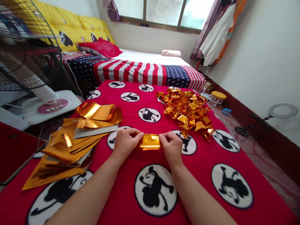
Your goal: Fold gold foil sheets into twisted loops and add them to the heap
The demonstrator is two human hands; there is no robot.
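Between my two hands is a small folded piece of gold foil paper (pixel 151 142), held just above or on the red cloth. My left hand (pixel 126 140) pinches its left end between thumb and fingers. At the opposite end, my right hand (pixel 172 143) grips it the same way. To the left lies a loose stack of gold foil sheets (pixel 77 147), some showing pale undersides. A heap of folded gold foil pieces (pixel 187 107) sits beyond my right hand.
A red cloth with monkey prints (pixel 197 187) covers the table. An electric fan (pixel 51 106) stands at the left. Beyond the table is a bed (pixel 140 70) with a flag-patterned cover. A yellow stool (pixel 219 95) and a ring light (pixel 282 111) are at the right.
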